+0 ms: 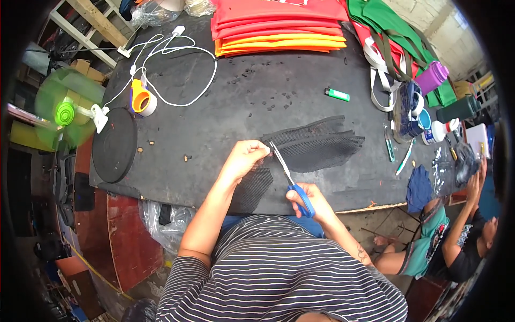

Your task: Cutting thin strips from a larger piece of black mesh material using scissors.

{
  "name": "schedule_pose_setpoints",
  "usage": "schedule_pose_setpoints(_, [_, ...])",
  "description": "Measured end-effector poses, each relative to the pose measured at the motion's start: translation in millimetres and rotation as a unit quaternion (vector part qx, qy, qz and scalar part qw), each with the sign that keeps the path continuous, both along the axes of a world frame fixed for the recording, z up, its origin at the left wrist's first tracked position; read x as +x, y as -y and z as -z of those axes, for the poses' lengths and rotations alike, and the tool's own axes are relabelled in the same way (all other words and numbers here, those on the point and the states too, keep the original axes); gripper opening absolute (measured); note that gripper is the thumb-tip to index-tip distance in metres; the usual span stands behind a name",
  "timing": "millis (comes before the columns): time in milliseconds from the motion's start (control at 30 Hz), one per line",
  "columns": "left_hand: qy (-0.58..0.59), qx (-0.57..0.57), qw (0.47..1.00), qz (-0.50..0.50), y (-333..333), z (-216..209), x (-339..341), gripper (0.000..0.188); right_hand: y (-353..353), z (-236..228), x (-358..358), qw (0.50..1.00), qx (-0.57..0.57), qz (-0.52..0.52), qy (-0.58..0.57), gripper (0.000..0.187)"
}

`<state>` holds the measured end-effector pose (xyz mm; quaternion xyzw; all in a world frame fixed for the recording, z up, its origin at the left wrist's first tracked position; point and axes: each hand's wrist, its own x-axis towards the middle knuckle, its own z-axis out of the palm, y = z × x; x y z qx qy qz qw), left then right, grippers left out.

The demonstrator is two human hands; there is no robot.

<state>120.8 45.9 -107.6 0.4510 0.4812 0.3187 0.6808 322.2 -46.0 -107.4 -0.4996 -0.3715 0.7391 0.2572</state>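
Observation:
In my right hand (311, 203) is a pair of scissors (289, 177) with blue handles, its metal blades pointing up and left. The blade tips come close to the fingertips of my left hand (245, 158), which are pinched together. They grip a piece of black mesh fabric (256, 188) that spreads below toward the table's near edge; the gripped bit is mostly hidden by the fingers. Just right of the blades lies a pile of cut black mesh pieces (322, 147), overlapping one another on the dark table (182, 129).
Small black scraps (260, 70) dot the table. Red and orange folded fabric (279, 32) is stacked at the back. A green lighter (337, 94), tape dispenser (142, 101), white cable (188, 102) and round black disc (114, 145) lie around. A fan (65, 111) spins left; another person (456, 236) sits right.

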Motion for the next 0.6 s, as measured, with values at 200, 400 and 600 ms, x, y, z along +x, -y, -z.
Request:
schedule_pose_setpoints(200, [-0.003, 0.014, 1.000, -0.024, 0, -4, 1, 0.014, 3, -2, 0, 1.000, 0.012, -0.002, -0.013, 0.031])
schedule_pose_setpoints(400, [-0.003, 0.024, 0.999, -0.024, 1, -6, 2, 0.015, 3, -6, -2, 0.999, 0.026, -0.036, -0.004, 0.036])
schedule_pose_setpoints(600, [-0.007, 0.030, 0.999, -0.017, 2, -9, 2, 0.014, 3, -5, -6, 1.000, 0.016, -0.010, -0.013, 0.032])
